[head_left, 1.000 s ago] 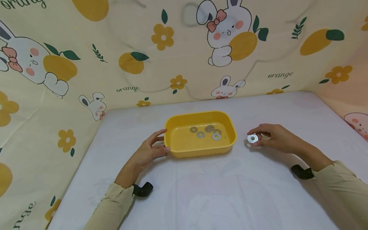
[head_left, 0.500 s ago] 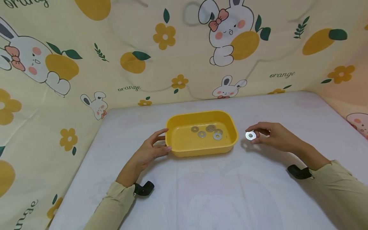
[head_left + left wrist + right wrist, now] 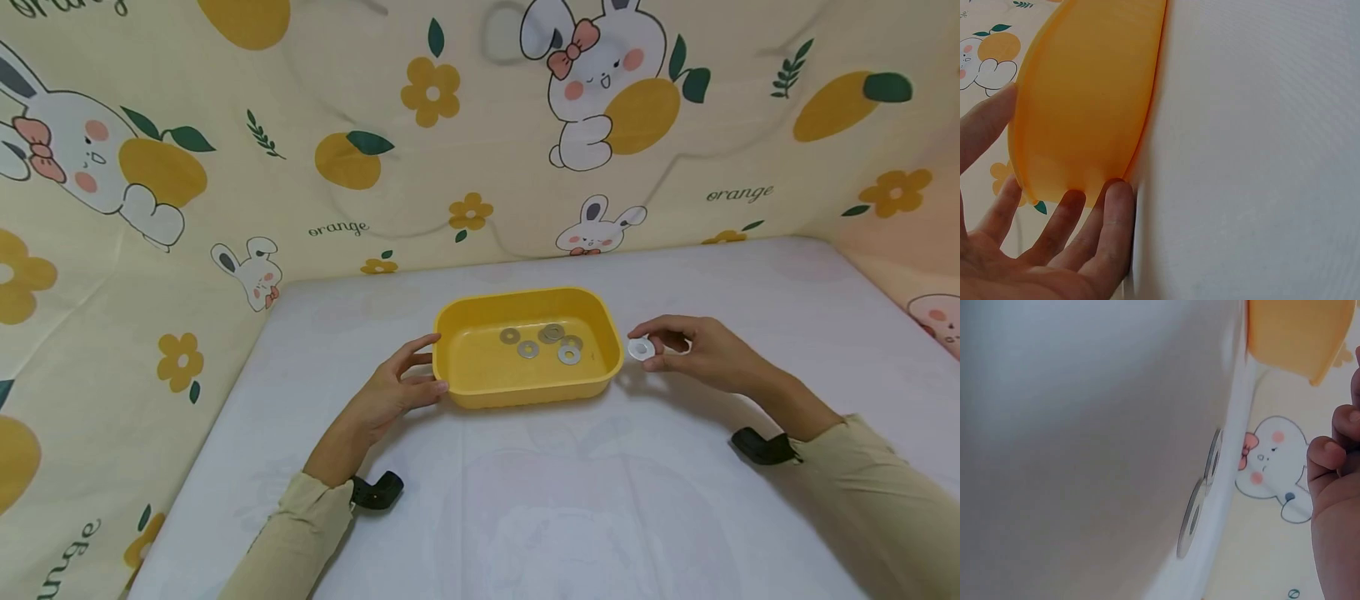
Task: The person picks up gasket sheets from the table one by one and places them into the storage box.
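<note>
A yellow plastic tray [image 3: 480, 375] stands on the white-covered table, with several flat metal washers [image 3: 570, 355] lying in its right half. My left hand [image 3: 378, 404] is at the tray's left end, its fairly straight fingers touching the end wall; the left wrist view shows these fingertips [image 3: 1119, 194] spread against the yellow plastic. Just off the tray's right end, my right hand [image 3: 708, 354] pinches a washer [image 3: 641, 348] between thumb and fingers, above the table. In the right wrist view, the held washer is out of sight.
Two more washers, one nearer [image 3: 1184, 540] and one farther [image 3: 1211, 465], lie on the table in the right wrist view; the head view does not show them. A printed cloth [image 3: 420, 167] with rabbits and oranges hangs behind the table. Each wrist bears a black camera [image 3: 377, 492].
My right hand has moved left with the pinched washer, bringing it closer to the tray's right end, and the washer's face has tilted. The left hand stays on the tray.
</note>
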`<state>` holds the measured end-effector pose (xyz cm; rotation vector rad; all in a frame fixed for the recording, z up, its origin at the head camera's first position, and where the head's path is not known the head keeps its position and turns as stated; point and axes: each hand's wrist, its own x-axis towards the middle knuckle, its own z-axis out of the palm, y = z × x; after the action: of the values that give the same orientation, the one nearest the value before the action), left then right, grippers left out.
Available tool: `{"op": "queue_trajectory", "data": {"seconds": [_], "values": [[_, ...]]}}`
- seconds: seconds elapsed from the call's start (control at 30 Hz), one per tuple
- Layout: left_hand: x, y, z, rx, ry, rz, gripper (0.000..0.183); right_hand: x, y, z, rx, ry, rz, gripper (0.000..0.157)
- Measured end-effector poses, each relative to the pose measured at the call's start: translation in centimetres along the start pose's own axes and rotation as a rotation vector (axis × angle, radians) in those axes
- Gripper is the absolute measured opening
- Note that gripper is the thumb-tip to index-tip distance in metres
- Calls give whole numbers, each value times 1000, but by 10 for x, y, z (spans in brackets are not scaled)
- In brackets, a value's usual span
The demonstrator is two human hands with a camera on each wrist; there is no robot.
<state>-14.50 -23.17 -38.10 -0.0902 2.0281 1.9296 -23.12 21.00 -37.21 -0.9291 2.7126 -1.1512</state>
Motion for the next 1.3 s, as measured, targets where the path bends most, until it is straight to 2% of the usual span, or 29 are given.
{"op": "queue_trajectory", "data": {"seconds": [0.3, 0.53, 0.67, 0.8, 1.07, 1.3], "values": [[0, 1, 1, 12, 10, -8, 80, 8, -7, 8, 29, -12, 27, 34], [1, 1, 2, 6, 11, -5, 79, 12, -12, 12, 56, -20, 2, 35], [1, 0, 1, 12, 1, 6, 80, 15, -15, 12, 26, -21, -12, 35], [0, 0, 0, 18, 2, 9, 80, 25, -23, 14, -4, -26, -33, 35], [0, -2, -2, 13, -3, 0, 81, 50, -41, 26, 36, -62, -55, 32], [1, 0, 0, 9, 4, -14, 80, 66, -49, 35, -17, -90, -47, 34]]}}
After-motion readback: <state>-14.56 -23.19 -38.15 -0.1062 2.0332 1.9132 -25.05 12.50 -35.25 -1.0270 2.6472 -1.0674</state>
